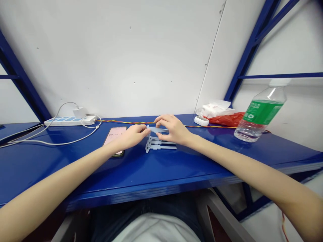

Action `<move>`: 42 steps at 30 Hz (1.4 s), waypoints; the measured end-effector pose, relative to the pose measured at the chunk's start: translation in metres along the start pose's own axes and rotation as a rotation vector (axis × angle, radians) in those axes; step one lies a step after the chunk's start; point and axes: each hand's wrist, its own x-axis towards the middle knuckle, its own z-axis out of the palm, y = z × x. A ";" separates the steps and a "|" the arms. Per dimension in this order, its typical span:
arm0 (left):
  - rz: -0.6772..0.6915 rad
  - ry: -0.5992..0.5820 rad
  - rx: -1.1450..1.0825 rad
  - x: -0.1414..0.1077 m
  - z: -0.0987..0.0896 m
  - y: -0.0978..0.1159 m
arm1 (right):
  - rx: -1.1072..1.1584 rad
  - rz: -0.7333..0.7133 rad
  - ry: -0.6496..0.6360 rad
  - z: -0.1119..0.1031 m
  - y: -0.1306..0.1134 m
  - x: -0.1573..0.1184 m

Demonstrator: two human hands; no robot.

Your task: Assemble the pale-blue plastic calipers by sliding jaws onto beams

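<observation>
A thin pale blue-grey strip with a bent end plate point(153, 129) is held just above the blue table, between both hands. My left hand point(137, 135) pinches its left end with thumb and forefinger. From the right, the thumb and curved fingers of my right hand point(174, 129) grip its long edges, hiding part of the strip. Several similar strips lie close together below the hands, the nearest strip point(161, 147) with its wider bent end to the left. Under my left wrist, partly covered, lies a phone point(116, 132) showing a running timer.
A white power strip point(68, 121) with a charger and looping cable point(75, 143) is at the back left. Thin coloured wires run along the wall. A small white device point(201, 121), tissue pack point(217, 109), red plastic bag point(227, 119) and water bottle point(262, 112) stand at the right.
</observation>
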 end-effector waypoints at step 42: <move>-0.116 -0.056 -0.144 0.002 -0.005 -0.008 | 0.028 0.015 0.008 0.002 -0.002 0.002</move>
